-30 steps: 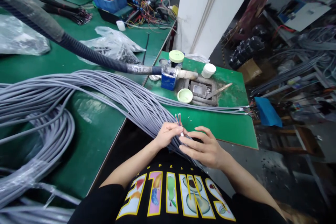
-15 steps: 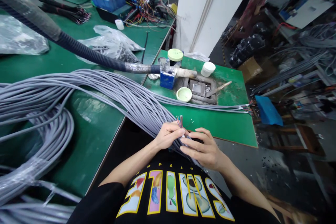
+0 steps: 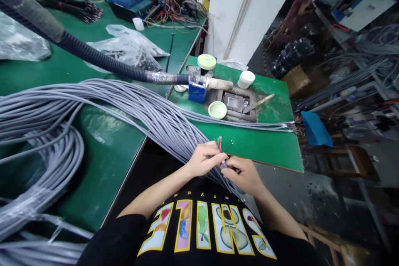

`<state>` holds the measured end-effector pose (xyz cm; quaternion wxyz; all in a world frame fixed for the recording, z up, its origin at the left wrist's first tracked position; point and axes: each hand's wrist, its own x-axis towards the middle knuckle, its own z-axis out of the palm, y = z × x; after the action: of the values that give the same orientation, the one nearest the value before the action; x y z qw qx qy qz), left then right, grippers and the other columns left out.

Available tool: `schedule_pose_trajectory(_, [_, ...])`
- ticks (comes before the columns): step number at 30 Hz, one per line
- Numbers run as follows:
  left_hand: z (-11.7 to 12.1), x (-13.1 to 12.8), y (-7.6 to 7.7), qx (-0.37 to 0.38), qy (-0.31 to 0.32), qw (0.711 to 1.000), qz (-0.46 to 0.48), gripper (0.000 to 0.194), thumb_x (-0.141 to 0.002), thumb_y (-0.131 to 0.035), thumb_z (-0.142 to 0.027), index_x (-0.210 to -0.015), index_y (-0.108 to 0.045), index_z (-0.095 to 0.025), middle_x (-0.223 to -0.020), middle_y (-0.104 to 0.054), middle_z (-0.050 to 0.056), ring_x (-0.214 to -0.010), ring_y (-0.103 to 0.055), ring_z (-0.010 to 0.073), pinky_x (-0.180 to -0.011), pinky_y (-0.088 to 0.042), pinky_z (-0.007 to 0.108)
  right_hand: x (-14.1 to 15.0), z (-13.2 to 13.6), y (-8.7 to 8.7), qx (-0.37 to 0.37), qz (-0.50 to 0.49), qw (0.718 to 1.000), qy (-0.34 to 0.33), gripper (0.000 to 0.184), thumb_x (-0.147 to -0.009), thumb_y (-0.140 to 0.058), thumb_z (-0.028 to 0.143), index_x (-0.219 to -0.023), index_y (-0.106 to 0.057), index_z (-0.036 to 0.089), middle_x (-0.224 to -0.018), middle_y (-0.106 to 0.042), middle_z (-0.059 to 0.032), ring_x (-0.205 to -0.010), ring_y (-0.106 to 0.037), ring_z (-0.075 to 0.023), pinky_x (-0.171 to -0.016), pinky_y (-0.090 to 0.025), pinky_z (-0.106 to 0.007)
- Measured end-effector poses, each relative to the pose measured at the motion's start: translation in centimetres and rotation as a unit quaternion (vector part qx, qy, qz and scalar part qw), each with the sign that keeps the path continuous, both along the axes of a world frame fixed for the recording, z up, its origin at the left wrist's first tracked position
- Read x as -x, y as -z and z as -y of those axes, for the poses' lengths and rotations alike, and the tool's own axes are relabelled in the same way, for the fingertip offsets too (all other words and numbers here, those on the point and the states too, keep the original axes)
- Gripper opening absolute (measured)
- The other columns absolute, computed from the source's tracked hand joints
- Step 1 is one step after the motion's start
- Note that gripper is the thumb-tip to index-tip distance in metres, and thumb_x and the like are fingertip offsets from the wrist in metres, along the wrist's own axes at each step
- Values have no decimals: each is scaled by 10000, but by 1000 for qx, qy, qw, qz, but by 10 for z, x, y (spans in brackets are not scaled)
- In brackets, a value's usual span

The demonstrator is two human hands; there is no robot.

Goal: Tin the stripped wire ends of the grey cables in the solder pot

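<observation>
Close in front of my body, my left hand (image 3: 205,158) pinches a grey cable near its end. Thin coloured wires (image 3: 219,143) fan upward out of that end, past the fingers. My right hand (image 3: 245,174) is curled in from the other side, thumb and forefinger closed on the same cable just beside the left thumb. Its other fingers are folded and partly hidden. Beneath both hands runs a thick bundle of grey cables (image 3: 146,112), coming from the left over the table edge and hanging down near my shirt.
Several cables with bared ends (image 3: 268,126) lie across the small green board (image 3: 258,143). Behind them are a solder pot (image 3: 235,102) with a scraper (image 3: 260,103), a pale green lid (image 3: 217,109), a white tub (image 3: 246,79) and a blue box (image 3: 197,92). A dark hose (image 3: 102,60) arches over the left table.
My right hand has gone from loosely spread fingers to a closed grip on the cable. The left hand keeps its pinch. The view has shifted slightly.
</observation>
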<state>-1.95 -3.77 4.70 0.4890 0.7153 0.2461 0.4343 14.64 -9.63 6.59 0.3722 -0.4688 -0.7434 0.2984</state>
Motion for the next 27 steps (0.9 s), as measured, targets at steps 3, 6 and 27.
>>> schedule_pose_trajectory(3, [1, -2, -3, 28, -12, 1000, 8, 431, -862, -564, -404, -504, -621, -170, -527, -597, 42, -595, -513, 142, -617, -421, 291, 0, -2, 3, 116, -67, 991, -31, 347, -887, -526, 318, -574, -590, 182, -510, -593, 17, -511, -545, -109, -546, -416, -236])
schedule_pose_trajectory(6, [2, -4, -4, 87, -3, 996, 28, 396, -833, -604, -425, -541, -635, -159, -561, -597, 42, -606, -531, 138, -597, -419, 272, -5, -4, 9, 176, -148, 971, -65, 323, -899, -506, 386, -689, -632, 176, -447, -558, 29, -444, -495, -106, -520, -400, -241])
schedule_pose_trajectory(27, [3, -14, -4, 135, 22, 989, 48, 328, -824, -643, -373, -593, -591, -147, -527, -603, 3, -519, -548, 94, -571, -414, 225, -16, -13, 39, 264, -310, 903, -140, 403, -868, -547, 480, -699, -622, 121, -393, -484, 39, -333, -359, -56, -428, -284, -210])
